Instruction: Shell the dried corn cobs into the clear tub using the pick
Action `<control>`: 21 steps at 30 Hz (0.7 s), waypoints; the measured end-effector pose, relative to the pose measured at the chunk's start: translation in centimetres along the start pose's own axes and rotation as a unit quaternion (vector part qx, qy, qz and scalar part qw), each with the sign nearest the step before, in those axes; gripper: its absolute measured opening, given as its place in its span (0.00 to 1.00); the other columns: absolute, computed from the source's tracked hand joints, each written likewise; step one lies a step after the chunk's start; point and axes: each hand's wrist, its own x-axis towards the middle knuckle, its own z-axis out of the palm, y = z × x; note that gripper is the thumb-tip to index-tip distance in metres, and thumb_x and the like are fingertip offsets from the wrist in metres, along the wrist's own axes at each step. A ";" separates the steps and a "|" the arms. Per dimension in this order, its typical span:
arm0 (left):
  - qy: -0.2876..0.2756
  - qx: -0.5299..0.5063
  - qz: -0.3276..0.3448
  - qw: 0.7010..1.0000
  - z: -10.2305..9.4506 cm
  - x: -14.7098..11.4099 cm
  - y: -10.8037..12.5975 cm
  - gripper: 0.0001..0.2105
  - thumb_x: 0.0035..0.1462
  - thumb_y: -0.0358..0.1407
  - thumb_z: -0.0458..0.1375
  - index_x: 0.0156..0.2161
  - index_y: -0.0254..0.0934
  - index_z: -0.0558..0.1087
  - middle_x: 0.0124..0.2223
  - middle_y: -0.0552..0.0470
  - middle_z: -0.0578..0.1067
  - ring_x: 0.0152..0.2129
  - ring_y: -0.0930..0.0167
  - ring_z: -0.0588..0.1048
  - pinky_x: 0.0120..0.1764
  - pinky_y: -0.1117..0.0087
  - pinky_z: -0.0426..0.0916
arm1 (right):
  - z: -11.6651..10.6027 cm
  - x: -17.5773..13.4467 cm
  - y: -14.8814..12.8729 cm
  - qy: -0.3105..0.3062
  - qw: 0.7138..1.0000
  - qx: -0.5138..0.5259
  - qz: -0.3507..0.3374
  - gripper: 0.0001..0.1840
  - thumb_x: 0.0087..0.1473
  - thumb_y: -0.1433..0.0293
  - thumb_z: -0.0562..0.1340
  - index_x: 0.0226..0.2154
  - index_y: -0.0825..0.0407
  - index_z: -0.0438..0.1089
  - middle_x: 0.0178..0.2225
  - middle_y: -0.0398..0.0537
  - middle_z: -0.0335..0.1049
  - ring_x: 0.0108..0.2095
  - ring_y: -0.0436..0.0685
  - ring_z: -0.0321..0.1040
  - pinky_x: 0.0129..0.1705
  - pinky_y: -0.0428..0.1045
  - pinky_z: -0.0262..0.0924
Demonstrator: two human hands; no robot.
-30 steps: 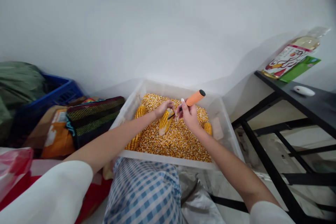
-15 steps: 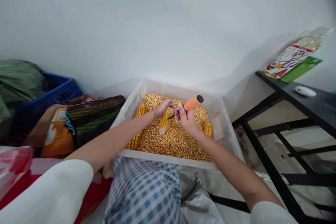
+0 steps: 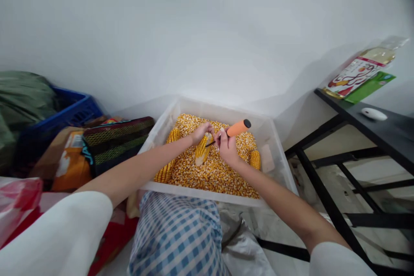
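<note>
My left hand (image 3: pixel 202 133) is closed on the upper end of a partly stripped corn cob (image 3: pixel 201 152), which stands tilted over loose kernels. In my right hand (image 3: pixel 227 146) is a screwdriver (image 3: pixel 238 128) with an orange, black-capped handle; its thin dark shaft points left and its tip meets the cob. Both hands are over a translucent plastic bin (image 3: pixel 207 194) holding the corn kernels (image 3: pixel 207 177). More whole cobs lie along the bin's left side, such as one corn ear (image 3: pixel 164 172), and another ear (image 3: pixel 255 159) is at the right.
A black metal rack (image 3: pixel 352 116) stands at the right, bearing an oil bottle (image 3: pixel 359 71), a green packet (image 3: pixel 370 87) and a white mouse-like object (image 3: pixel 374 114). At left are a blue crate (image 3: pixel 73 114) and a dark mesh bag (image 3: pixel 118 142). A white wall (image 3: pixel 207 30) rises behind the bin.
The screwdriver handle has tipped slightly lower, and its shaft has shifted a little left along the cob. My left hand still grips the cob's top; the view has moved slightly.
</note>
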 end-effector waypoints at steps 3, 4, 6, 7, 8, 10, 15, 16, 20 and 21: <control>-0.017 0.002 0.003 1.000 0.8 0.1 -0.5 0.20 0.52 0.39 0.39 0.18 0.33 0.66 0.19 0.49 0.70 0.20 0.72 0.68 0.32 0.71 0.63 | -0.3 0.5 -0.5 0.019 1.000 0.015 0.012 0.19 0.56 0.56 0.47 0.21 0.51 0.54 0.18 0.39 0.53 0.19 0.47 0.52 0.23 0.45 0.51; -0.028 0.002 -0.008 1.000 1.1 0.2 -0.6 0.21 0.52 0.39 0.39 0.18 0.33 0.67 0.19 0.49 0.70 0.19 0.72 0.68 0.31 0.70 0.63 | -0.4 0.6 -0.7 0.023 0.999 0.017 0.017 0.20 0.56 0.56 0.47 0.21 0.50 0.54 0.17 0.39 0.53 0.19 0.47 0.52 0.22 0.44 0.51; -0.051 0.003 -0.023 0.998 1.4 0.3 -0.9 0.21 0.52 0.40 0.39 0.18 0.33 0.67 0.18 0.48 0.70 0.18 0.71 0.68 0.29 0.70 0.63 | -0.4 0.8 -0.9 0.034 0.999 0.020 0.029 0.20 0.55 0.54 0.47 0.21 0.50 0.53 0.16 0.38 0.52 0.18 0.47 0.52 0.23 0.44 0.51; -0.062 0.002 -0.024 0.998 1.5 0.4 -1.0 0.21 0.52 0.40 0.39 0.19 0.33 0.68 0.19 0.48 0.71 0.18 0.71 0.68 0.28 0.70 0.63 | -0.5 0.9 -0.9 0.043 0.998 0.022 0.034 0.20 0.55 0.54 0.47 0.21 0.50 0.53 0.16 0.38 0.52 0.18 0.47 0.52 0.23 0.44 0.52; -0.072 0.000 -0.024 0.997 1.6 0.4 -1.1 0.21 0.52 0.40 0.38 0.20 0.32 0.68 0.19 0.47 0.71 0.18 0.70 0.68 0.28 0.69 0.63 | -0.5 1.0 -0.9 0.054 0.998 0.024 0.037 0.20 0.55 0.54 0.46 0.22 0.50 0.53 0.16 0.37 0.52 0.18 0.47 0.52 0.23 0.44 0.52; -0.077 -0.003 -0.024 0.997 1.6 0.5 -1.1 0.22 0.52 0.39 0.37 0.20 0.32 0.69 0.20 0.47 0.71 0.19 0.70 0.68 0.28 0.69 0.63 | -0.5 0.9 -0.8 0.072 0.996 0.026 0.039 0.19 0.55 0.54 0.46 0.23 0.50 0.53 0.16 0.37 0.52 0.18 0.47 0.52 0.23 0.44 0.52; 0.006 -0.017 -0.018 1.000 1.2 0.4 -0.4 0.16 0.52 0.36 0.42 0.19 0.34 0.65 0.17 0.53 0.68 0.18 0.74 0.66 0.29 0.72 0.62 | 0.0 -0.5 -0.5 -0.003 0.999 -0.036 -0.018 0.19 0.56 0.56 0.47 0.22 0.50 0.56 0.19 0.41 0.55 0.22 0.49 0.54 0.26 0.46 0.53; 0.024 -0.022 -0.023 0.999 1.1 0.3 -0.3 0.15 0.52 0.36 0.42 0.19 0.35 0.64 0.17 0.54 0.67 0.17 0.74 0.65 0.29 0.73 0.62 | 0.1 -0.7 -0.4 -0.025 0.997 -0.055 -0.038 0.18 0.55 0.57 0.48 0.22 0.51 0.57 0.21 0.43 0.56 0.23 0.50 0.55 0.27 0.46 0.53; 0.044 -0.020 -0.024 0.999 1.3 0.1 0.1 0.14 0.51 0.36 0.43 0.19 0.35 0.63 0.17 0.54 0.66 0.18 0.74 0.65 0.29 0.73 0.61 | 0.7 -0.6 0.1 -0.001 0.998 -0.055 -0.040 0.15 0.55 0.59 0.49 0.24 0.51 0.57 0.21 0.42 0.57 0.24 0.49 0.55 0.28 0.46 0.53; 0.030 -0.011 -0.018 0.999 1.4 0.1 0.1 0.15 0.51 0.36 0.43 0.18 0.35 0.63 0.17 0.53 0.66 0.19 0.73 0.66 0.30 0.72 0.62 | 0.7 -0.3 0.2 0.027 0.999 -0.036 -0.025 0.15 0.56 0.59 0.48 0.24 0.51 0.56 0.21 0.41 0.56 0.22 0.49 0.55 0.27 0.46 0.53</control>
